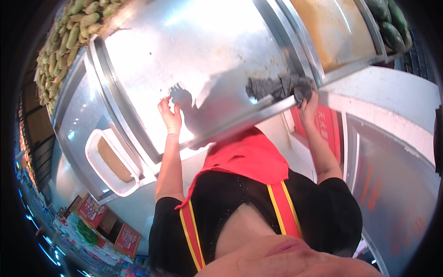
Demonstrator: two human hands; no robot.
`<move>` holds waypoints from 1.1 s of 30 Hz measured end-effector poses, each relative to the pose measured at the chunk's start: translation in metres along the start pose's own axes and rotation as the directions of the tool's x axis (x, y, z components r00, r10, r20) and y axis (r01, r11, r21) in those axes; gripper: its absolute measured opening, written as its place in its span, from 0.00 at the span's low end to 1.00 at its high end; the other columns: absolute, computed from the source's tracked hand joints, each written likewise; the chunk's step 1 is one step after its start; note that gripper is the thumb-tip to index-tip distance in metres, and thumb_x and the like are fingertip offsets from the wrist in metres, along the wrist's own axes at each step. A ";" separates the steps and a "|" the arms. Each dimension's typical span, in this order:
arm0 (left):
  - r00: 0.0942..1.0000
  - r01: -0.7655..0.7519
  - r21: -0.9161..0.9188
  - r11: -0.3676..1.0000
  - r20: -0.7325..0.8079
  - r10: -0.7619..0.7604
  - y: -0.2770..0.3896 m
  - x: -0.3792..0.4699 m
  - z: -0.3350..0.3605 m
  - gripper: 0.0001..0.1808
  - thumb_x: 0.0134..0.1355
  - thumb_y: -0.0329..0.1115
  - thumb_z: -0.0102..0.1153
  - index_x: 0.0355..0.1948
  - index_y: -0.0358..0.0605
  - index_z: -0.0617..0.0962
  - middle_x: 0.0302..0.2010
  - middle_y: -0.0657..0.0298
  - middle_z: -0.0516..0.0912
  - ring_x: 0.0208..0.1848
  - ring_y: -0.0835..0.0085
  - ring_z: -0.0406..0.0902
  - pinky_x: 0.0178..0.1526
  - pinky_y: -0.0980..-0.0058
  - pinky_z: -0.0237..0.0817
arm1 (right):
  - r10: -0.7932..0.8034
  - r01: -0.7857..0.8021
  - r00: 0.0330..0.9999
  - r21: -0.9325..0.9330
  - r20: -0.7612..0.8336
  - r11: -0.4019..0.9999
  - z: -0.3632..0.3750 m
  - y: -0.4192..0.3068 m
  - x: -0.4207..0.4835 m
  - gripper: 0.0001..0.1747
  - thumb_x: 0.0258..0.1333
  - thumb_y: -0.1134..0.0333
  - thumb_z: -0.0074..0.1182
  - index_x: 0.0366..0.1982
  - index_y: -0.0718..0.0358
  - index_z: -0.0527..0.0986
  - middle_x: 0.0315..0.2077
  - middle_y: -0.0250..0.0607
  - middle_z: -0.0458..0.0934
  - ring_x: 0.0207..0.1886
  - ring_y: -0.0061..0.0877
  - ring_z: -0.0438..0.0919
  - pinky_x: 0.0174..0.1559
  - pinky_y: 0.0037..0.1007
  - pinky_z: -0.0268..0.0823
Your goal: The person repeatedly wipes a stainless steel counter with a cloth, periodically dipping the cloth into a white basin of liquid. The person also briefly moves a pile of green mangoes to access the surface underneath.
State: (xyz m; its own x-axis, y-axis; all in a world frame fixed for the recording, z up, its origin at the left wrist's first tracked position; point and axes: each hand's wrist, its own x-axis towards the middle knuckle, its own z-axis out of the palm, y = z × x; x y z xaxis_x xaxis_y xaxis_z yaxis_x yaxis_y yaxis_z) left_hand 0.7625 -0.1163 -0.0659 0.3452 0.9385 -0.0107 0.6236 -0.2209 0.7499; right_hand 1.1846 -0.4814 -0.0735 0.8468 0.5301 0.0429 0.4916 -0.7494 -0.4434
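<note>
My left hand [171, 115] is over the left part of a stainless steel tray counter [138, 65], fingers slightly bent and apart, holding nothing. A shadow on the bright metal lies beside it. At the counter's right front corner, my right hand [310, 105] grips one end of a dark grey crumpled cloth [268, 88]. The rest of that cloth spreads over the metal inside the raised rim. Small dark specks and brownish smears mark the steel surface around it.
To the left, a white plastic tub [95, 157] holds brownish liquid. A second metal tray [341, 38] with brownish stains adjoins on the right. Pale green long vegetables [72, 34] are heaped at upper left, dark green melons [391, 36] at upper right. Printed cartons [126, 239] stand lower left.
</note>
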 end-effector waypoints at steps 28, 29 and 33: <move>0.970 0.129 0.505 0.854 -0.241 -0.004 -0.009 0.103 0.096 0.31 0.64 0.41 0.59 0.67 0.48 0.69 0.68 0.51 0.65 0.71 0.49 0.59 0.71 0.51 0.50 | -0.777 0.677 0.630 0.483 0.010 0.555 0.168 -0.407 0.456 0.24 0.56 0.79 0.53 0.54 0.56 0.78 0.60 0.46 0.70 0.63 0.49 0.67 0.63 0.42 0.63; 0.971 0.133 0.507 0.852 -0.237 -0.010 -0.009 0.102 0.096 0.31 0.64 0.41 0.59 0.67 0.48 0.69 0.68 0.51 0.65 0.71 0.49 0.59 0.71 0.51 0.50 | -0.769 0.724 0.628 0.455 -0.121 0.519 0.188 -0.416 0.461 0.27 0.56 0.81 0.52 0.58 0.56 0.77 0.63 0.49 0.68 0.64 0.50 0.67 0.65 0.39 0.64; 0.969 0.124 0.523 0.843 -0.246 0.010 -0.010 0.100 0.097 0.32 0.64 0.40 0.59 0.68 0.49 0.68 0.68 0.51 0.65 0.70 0.48 0.59 0.70 0.50 0.51 | -0.766 0.556 0.603 0.571 0.222 0.604 0.241 -0.412 0.461 0.28 0.53 0.75 0.55 0.58 0.59 0.76 0.61 0.53 0.70 0.66 0.49 0.66 0.70 0.42 0.58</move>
State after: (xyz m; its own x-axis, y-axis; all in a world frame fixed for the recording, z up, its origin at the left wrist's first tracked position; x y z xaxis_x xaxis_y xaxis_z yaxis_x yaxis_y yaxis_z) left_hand 0.8590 -0.0459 -0.1392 0.1680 0.9727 0.1603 0.9356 -0.2085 0.2849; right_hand 1.3235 0.1675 -0.0867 0.0893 0.9820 0.1663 0.6523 0.0685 -0.7549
